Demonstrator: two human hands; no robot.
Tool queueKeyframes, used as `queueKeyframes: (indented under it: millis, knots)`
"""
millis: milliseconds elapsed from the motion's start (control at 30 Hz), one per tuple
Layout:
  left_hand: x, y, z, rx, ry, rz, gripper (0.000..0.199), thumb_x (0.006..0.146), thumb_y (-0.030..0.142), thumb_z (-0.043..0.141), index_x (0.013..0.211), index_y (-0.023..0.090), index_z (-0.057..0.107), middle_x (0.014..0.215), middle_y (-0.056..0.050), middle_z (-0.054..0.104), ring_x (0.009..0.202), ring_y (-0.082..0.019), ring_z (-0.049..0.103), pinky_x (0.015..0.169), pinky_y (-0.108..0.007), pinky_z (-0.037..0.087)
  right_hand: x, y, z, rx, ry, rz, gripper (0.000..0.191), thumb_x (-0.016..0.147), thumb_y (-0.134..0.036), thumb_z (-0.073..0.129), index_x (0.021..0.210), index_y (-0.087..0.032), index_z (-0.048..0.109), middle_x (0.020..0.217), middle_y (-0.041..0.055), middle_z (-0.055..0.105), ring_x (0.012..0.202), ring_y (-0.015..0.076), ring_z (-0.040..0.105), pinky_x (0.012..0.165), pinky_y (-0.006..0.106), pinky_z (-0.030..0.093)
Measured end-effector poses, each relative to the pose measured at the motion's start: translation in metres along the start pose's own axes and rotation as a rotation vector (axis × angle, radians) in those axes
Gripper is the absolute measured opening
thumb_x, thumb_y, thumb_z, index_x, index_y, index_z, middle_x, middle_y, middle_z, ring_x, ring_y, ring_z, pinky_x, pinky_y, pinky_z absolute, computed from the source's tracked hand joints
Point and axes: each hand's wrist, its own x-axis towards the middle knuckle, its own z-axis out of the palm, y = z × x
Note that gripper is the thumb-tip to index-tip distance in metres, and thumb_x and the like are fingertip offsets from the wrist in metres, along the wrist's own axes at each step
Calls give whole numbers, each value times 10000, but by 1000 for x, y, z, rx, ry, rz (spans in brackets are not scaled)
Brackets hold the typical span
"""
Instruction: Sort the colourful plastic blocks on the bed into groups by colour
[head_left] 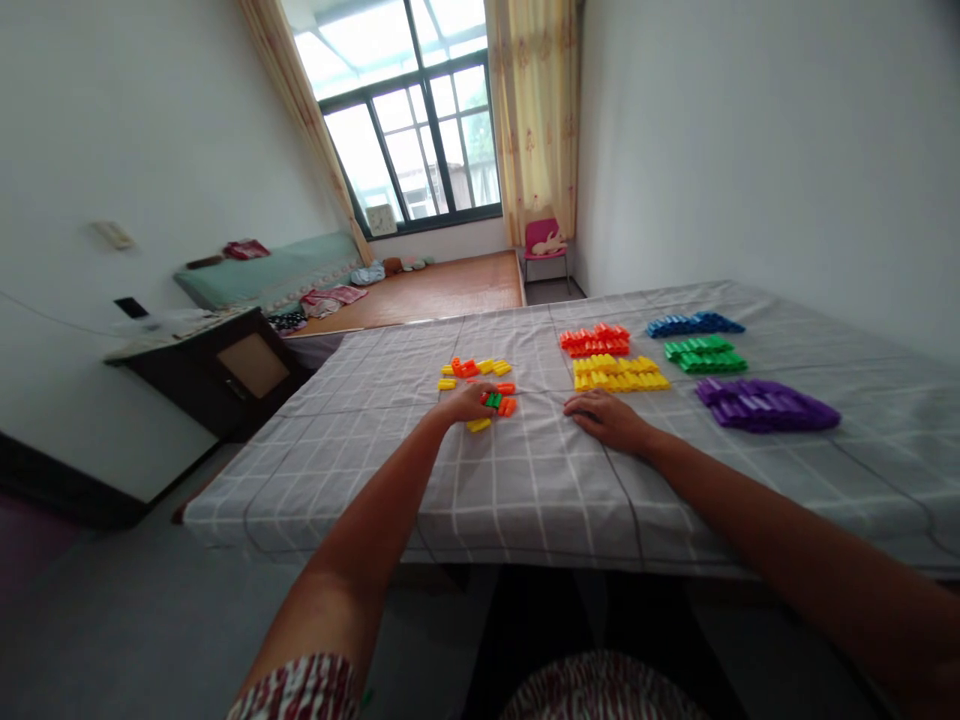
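Note:
My left hand reaches into a loose group of small yellow and orange pieces, its fingers closed at green pieces. Orange pieces lie just right of its fingertips, and a yellow piece lies below it. My right hand rests on the cloth, fingers apart and holding nothing, in front of a yellow pile. Behind that pile sits a red-orange pile.
Blue, green and purple piles lie on the right of the checked cloth. Beyond the table are a low wooden platform, a pink chair and a dark cabinet at the left.

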Motion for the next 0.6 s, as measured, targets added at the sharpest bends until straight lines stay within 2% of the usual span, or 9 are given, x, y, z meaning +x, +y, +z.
queueKeyframes:
  millis: [67, 133, 233, 300, 433, 533, 600]
  knots:
    - [-2, 6, 1, 47, 55, 27, 438, 687, 307, 713, 1103, 175, 690, 1031, -73, 693, 972, -248, 629, 889, -369, 495, 0, -1, 0, 15, -1, 0, 220, 880, -261, 542, 1026, -238, 706, 1112, 58, 707, 1059, 233, 625, 969, 422, 459]
    - [-3, 15, 2, 57, 167, 74, 359, 716, 281, 688, 1059, 174, 697, 1044, -84, 682, 1008, -252, 618, 922, -383, 489, 2, -2, -3, 50, 10, 23, 226, 862, -258, 555, 1032, -231, 701, 1092, 66, 708, 1034, 235, 633, 947, 421, 475]
    - [-4, 35, 6, -38, 294, 173, 337, 749, 220, 647, 1085, 199, 671, 1115, -79, 646, 988, -208, 623, 906, -347, 513, 16, -10, -9, 165, 51, 113, 260, 855, -282, 556, 1081, -235, 676, 1075, 68, 699, 909, 205, 664, 797, 352, 540]
    - [-2, 52, 11, -131, 318, 249, 370, 752, 194, 645, 1122, 202, 643, 1139, -77, 617, 901, -167, 636, 843, -308, 543, 30, -17, -12, 249, 100, 188, 257, 871, -318, 550, 1088, -237, 661, 1057, 62, 696, 831, 180, 671, 727, 315, 547]
    - [7, 83, 27, -270, 368, 342, 386, 763, 204, 653, 1146, 210, 602, 1118, -69, 568, 780, -120, 629, 725, -267, 572, 57, -26, -7, 407, 157, 303, 218, 838, -333, 627, 1018, -211, 627, 1008, 64, 702, 868, 189, 675, 771, 333, 546]
    - [13, 95, 37, -323, 383, 350, 393, 775, 231, 648, 1161, 232, 577, 1132, -66, 537, 776, -114, 624, 697, -267, 581, 63, -20, -1, 518, 167, 320, 227, 784, -275, 684, 984, -210, 598, 972, 49, 704, 869, 183, 678, 774, 331, 548]
    - [13, 94, 40, -310, 344, 393, 467, 777, 247, 649, 1231, 255, 542, 1208, -78, 516, 854, -140, 630, 721, -300, 590, 61, -7, -8, 566, 178, 330, 233, 756, -272, 710, 950, -204, 599, 918, 38, 707, 842, 179, 681, 764, 329, 551]
